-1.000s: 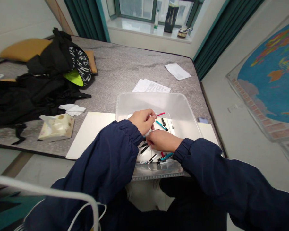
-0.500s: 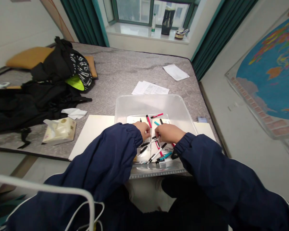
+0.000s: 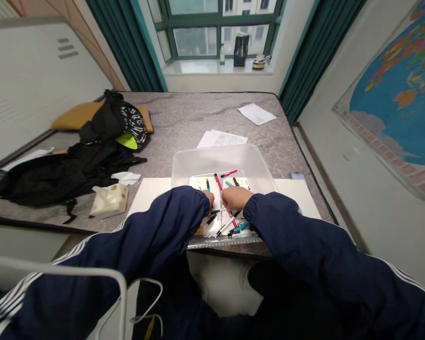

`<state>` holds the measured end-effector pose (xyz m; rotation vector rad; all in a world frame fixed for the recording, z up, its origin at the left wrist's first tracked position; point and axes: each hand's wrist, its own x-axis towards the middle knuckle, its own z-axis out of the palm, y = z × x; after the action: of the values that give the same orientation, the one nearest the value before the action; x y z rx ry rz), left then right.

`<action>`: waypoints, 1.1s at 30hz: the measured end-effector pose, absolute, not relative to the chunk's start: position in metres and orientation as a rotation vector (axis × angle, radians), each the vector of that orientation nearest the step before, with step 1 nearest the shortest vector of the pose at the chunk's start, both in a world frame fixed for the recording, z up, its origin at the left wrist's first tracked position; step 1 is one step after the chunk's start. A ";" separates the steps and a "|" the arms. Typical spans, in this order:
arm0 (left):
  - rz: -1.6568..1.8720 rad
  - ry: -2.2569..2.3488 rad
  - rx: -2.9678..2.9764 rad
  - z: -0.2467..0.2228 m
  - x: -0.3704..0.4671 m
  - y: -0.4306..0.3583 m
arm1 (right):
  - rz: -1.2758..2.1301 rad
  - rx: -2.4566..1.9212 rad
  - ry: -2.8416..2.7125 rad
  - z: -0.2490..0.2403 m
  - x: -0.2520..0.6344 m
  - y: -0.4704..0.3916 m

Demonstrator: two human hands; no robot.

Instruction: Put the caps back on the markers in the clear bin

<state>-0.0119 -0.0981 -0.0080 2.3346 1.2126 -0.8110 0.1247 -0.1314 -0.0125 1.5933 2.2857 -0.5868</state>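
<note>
A clear plastic bin [image 3: 219, 158] stands at the table's front edge, with several pens and pen parts scattered on its bottom. Inside it, my left hand [image 3: 209, 198] is mostly covered by its sleeve, low over the pens; what its fingers do is hidden. My right hand [image 3: 236, 198] is closed, fingertips down at a thin white piece [image 3: 223, 208] near the bin's middle. A red pen [image 3: 218, 181] and a red-and-black pen [image 3: 229, 174] lie beyond the hands. Nearer me are a white pen [image 3: 223, 227] and a teal pen [image 3: 241, 227].
Cream boards [image 3: 299, 196] extend from beneath the bin. Printed papers [image 3: 223, 139] and a white sheet [image 3: 257, 114] lie behind it. On the left are a tissue pack [image 3: 109, 200], black clothing [image 3: 63, 170] and a backpack [image 3: 106, 118]. A white tube frame [image 3: 92, 271] crosses the lower left.
The camera view has tilted up and shifted. My left hand has drawn left and turned under its sleeve, away from my right hand, uncovering a pen behind it. My right hand remains over the bin's middle.
</note>
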 end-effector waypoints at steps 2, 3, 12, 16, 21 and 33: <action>-0.939 1.173 2.384 -0.004 -0.009 -0.099 | -0.560 1.558 2.321 -0.013 0.124 -0.132; -0.977 1.167 2.399 -0.004 -0.008 -0.100 | -0.551 1.547 2.342 -0.014 0.124 -0.132; -0.547 1.273 2.453 -0.006 -0.020 -0.085 | -0.764 1.816 2.589 -0.001 0.138 -0.113; -0.103 1.369 2.427 -0.001 -0.025 -0.076 | -0.954 2.172 2.736 0.010 0.143 -0.108; 0.161 1.347 2.344 0.002 -0.025 -0.074 | -1.103 2.449 2.764 0.009 0.143 -0.108; 0.430 1.215 2.321 -0.001 -0.029 -0.068 | -1.536 2.319 2.926 0.001 0.148 -0.095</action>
<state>-0.0294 -0.0681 -0.0012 2.3209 1.2147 0.4296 0.1477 -0.0954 0.0014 2.3193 2.9260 -1.5359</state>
